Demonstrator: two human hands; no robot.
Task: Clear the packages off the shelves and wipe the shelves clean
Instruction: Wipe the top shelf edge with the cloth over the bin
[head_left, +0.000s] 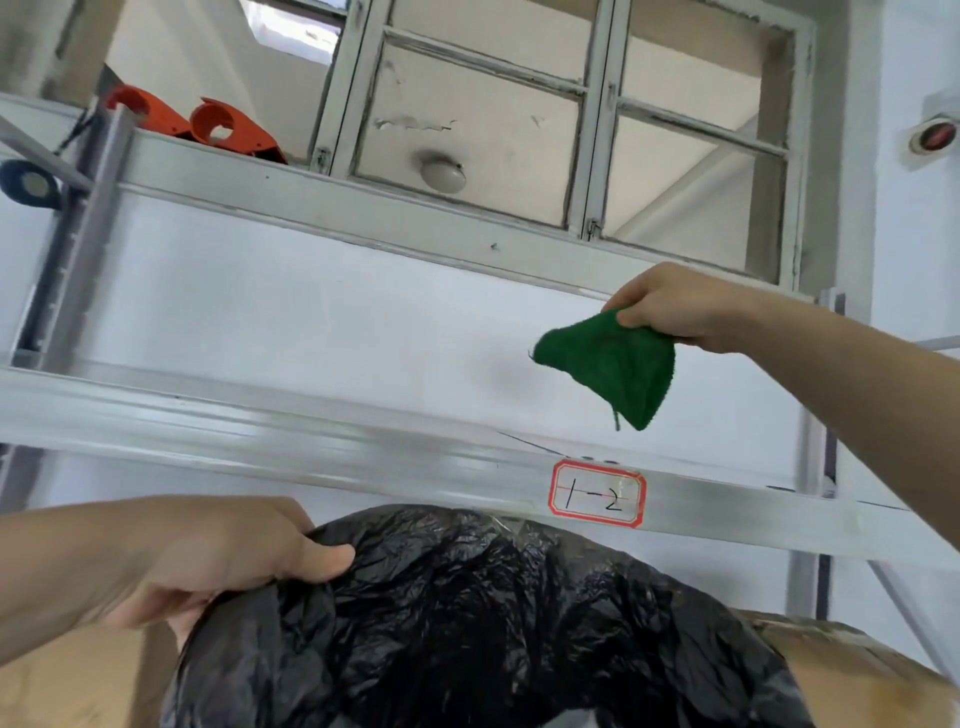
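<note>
A bulky package wrapped in crinkled black plastic film (467, 623) fills the near centre of the view, just below the front rail of a grey metal shelf (311, 431). The left hand (218, 561) grips the package at its upper left edge, thumb curled over the top of the film and fingers tucked beneath. Brown cardboard (857, 670) shows on both sides under the package.

The right hand (670, 306) is raised to the right, above the rail, and pinches a folded green terry cloth (608, 369) by its top corner; the cloth hangs free in front of the white back panel (260, 291), touching nothing else. A loose thread dangles from its lower edge.

On the rail, just right of centre, sits a red-bordered white label marked "1-2" (597, 493). The shelf surface behind the rail is bare where visible.

On the upper shelf, far left, lie two orange plastic housings (228, 130). A blue roll (26, 182) hangs at the left upright. Behind, a grey-framed window (597, 104) occupies the far wall.
</note>
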